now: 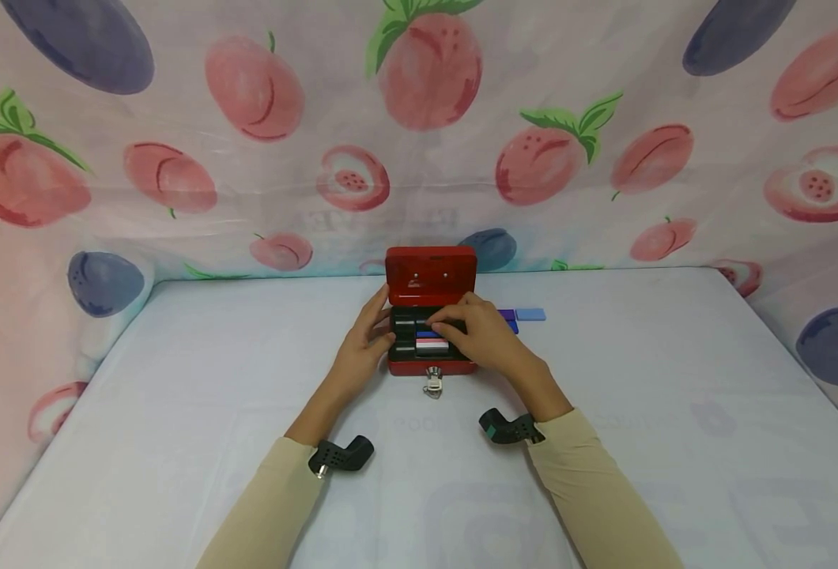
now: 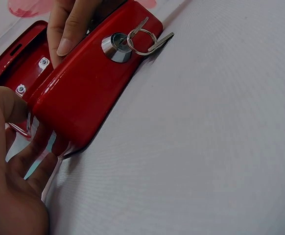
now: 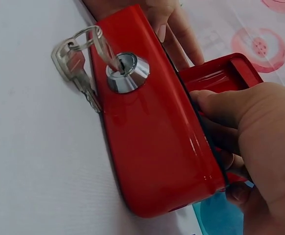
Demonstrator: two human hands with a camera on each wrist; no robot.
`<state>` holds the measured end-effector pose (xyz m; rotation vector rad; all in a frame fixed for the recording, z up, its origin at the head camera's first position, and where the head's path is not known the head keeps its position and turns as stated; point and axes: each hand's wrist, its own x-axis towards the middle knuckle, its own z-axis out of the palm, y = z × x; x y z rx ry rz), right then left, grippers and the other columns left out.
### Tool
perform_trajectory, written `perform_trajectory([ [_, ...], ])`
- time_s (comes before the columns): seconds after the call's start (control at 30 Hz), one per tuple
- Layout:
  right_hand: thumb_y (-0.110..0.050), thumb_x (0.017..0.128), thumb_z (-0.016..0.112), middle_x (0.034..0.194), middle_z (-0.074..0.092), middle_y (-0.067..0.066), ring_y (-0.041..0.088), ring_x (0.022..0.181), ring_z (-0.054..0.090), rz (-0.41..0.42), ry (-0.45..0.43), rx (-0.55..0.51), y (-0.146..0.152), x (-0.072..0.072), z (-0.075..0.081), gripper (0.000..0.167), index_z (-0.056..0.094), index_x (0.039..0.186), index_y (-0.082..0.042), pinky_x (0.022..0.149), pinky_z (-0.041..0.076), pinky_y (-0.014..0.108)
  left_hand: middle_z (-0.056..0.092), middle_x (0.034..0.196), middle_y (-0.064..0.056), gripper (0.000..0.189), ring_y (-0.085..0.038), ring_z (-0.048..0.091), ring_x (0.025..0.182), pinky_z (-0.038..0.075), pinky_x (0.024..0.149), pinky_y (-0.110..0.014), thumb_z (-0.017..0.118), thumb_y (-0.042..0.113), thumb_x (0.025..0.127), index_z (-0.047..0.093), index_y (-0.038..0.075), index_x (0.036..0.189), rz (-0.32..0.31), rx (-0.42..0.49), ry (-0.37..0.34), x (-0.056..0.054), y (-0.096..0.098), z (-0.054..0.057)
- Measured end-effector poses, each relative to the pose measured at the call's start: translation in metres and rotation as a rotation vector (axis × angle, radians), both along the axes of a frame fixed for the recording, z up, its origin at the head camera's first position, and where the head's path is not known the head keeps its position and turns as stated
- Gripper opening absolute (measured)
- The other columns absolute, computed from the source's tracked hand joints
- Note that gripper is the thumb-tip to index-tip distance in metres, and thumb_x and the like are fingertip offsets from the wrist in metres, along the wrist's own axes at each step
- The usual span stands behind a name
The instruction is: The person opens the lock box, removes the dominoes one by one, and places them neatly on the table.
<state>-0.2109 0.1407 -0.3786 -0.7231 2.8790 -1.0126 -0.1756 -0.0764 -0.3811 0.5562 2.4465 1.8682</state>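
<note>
Tan sleeves point(image 1: 269, 502) are seen nearest; beyond, the red box point(image 1: 408, 368) is set lengthwise left to right on the tabletop point(image 1: 213, 379); its left side is touched by the left hand point(image 1: 356, 349), fingers extended; its tray point(image 1: 402, 325) is overhung by the nearer right hand point(image 1: 481, 332), grip unclear.

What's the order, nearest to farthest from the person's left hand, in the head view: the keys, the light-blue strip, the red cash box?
1. Red cash box: nearest, with the left hand touching its left side.
2. Keys: at the box's front, near the middle.
3. Light-blue strip: farthest, beyond the box's right side.
</note>
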Motion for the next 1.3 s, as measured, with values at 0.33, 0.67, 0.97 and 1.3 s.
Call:
perform_trajectory([
  [0.33, -0.024, 0.091, 0.066, 0.088, 0.052, 0.002, 0.021, 0.081, 0.045, 0.018, -0.011, -0.028, 0.0013, 0.0002, 0.0012, 0.018, 0.074, 0.107, -0.021, 0.063, 0.04, 0.033, 0.018, 0.157, -0.012, 0.066, -0.036, 0.034, 0.134, 0.033, 0.107, -0.048, 0.044, -0.007, 0.094, 0.019, 0.008, 0.153, 0.005, -0.012, -0.005, -0.0004, 0.0004, -0.0008],
  [0.67, -0.023, 0.088, 0.07, 0.088, 0.055, 0.002, 0.019, 0.08, 0.045, 0.058, 0.015, -0.071, 0.0039, -0.0009, 0.0015, 0.017, 0.075, 0.105, -0.02, 0.064, 0.039, 0.034, 0.018, 0.157, -0.012, 0.066, -0.035, 0.034, 0.134, 0.034, 0.107, -0.048, 0.044, -0.007, 0.094, 0.019, 0.009, 0.153, 0.001, -0.012, -0.014, -0.0007, -0.0001, -0.0004],
  [0.97, -0.021, 0.084, 0.074, 0.089, 0.06, 0.0, 0.019, 0.084, 0.047, 0.086, 0.005, -0.089, 0.0058, -0.0028, 0.001, 0.021, 0.075, 0.105, -0.02, 0.066, 0.043, 0.034, 0.017, 0.157, -0.01, 0.066, -0.034, 0.034, 0.135, 0.034, 0.107, -0.047, 0.044, -0.006, 0.095, 0.018, 0.01, 0.154, 0.004, -0.021, -0.024, -0.0004, 0.0001, 0.0003],
  [1.3, -0.016, 0.085, 0.073, 0.104, 0.07, 0.001, 0.019, 0.096, 0.056, 0.136, 0.003, -0.118, 0.0085, -0.0043, 0.0011, 0.023, 0.074, 0.107, -0.017, 0.083, 0.048, 0.04, 0.017, 0.157, -0.011, 0.066, -0.035, 0.034, 0.134, 0.033, 0.107, -0.048, 0.044, -0.007, 0.094, 0.018, 0.009, 0.153, 0.005, -0.015, -0.02, -0.0004, 0.0002, 0.0002],
])
